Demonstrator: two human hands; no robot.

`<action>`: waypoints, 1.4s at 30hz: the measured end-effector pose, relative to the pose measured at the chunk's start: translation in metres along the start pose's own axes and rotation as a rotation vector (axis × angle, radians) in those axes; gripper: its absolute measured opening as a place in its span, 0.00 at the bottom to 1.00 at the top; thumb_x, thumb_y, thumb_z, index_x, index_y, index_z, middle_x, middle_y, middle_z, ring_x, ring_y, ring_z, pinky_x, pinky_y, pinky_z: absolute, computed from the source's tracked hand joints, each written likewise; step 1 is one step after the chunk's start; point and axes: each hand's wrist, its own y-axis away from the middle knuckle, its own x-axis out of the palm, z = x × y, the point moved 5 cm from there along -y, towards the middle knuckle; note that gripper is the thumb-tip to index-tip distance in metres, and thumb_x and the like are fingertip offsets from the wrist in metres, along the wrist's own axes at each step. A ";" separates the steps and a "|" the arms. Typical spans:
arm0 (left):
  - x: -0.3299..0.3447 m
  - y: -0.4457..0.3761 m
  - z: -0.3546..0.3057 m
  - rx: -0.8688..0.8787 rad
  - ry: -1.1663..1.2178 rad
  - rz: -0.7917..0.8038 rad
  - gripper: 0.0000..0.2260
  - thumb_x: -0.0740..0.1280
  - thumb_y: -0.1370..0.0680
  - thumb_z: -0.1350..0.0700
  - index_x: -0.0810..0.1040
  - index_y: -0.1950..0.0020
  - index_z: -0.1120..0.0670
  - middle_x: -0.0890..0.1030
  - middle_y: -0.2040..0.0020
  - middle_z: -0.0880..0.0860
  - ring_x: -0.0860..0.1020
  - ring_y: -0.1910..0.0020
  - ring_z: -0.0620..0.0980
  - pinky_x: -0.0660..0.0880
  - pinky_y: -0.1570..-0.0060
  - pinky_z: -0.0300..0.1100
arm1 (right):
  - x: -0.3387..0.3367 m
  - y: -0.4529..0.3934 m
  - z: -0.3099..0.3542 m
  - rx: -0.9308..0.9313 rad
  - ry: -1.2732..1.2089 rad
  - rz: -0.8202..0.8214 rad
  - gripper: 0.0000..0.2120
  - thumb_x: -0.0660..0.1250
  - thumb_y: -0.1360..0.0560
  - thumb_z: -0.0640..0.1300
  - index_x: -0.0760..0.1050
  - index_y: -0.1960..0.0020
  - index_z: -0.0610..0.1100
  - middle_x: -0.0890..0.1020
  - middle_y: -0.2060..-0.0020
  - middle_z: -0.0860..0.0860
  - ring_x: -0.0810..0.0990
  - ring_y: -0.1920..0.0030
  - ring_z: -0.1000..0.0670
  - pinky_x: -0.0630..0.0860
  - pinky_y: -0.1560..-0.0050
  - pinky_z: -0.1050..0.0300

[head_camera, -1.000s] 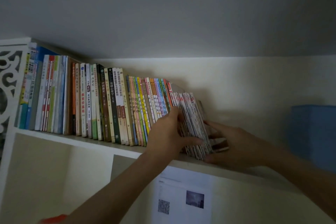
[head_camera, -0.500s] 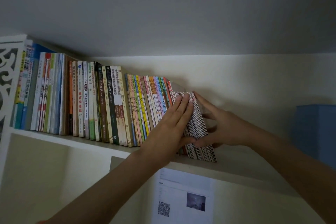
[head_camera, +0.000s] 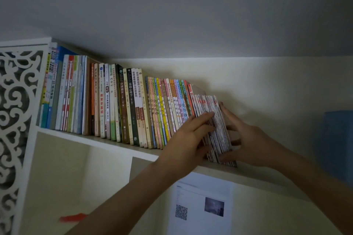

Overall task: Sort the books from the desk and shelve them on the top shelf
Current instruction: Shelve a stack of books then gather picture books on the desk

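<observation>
A long row of upright books (head_camera: 122, 101) fills the left part of the top shelf (head_camera: 107, 140). At its right end stands a stack of several thin booklets (head_camera: 215, 120) with red-and-white spines, leaning left against the row. My left hand (head_camera: 189, 137) lies flat on the booklets' spines, fingers straight. My right hand (head_camera: 246, 139) presses its straight fingers against the stack's right face, thumb under the lower corner.
A white carved side panel (head_camera: 17, 120) closes the shelf's left end. A blue box (head_camera: 338, 143) stands on the shelf at the far right, with bare shelf between it and the booklets. A printed sheet (head_camera: 200, 208) with a QR code hangs below.
My right hand rose from low on the shelf beside the booklets to lie flat against the stack's right face. My left hand's fingers straightened over the spines. The stack now stands closer against the row.
</observation>
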 end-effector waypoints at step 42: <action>-0.086 0.026 0.007 -0.686 0.146 -0.142 0.08 0.57 0.18 0.57 0.68 0.39 0.53 0.76 0.56 0.44 0.75 0.64 0.37 0.72 0.74 0.29 | 0.006 0.022 0.003 0.173 -0.291 -0.239 0.35 0.75 0.30 0.45 0.62 0.28 0.48 0.78 0.51 0.58 0.80 0.51 0.55 0.75 0.52 0.62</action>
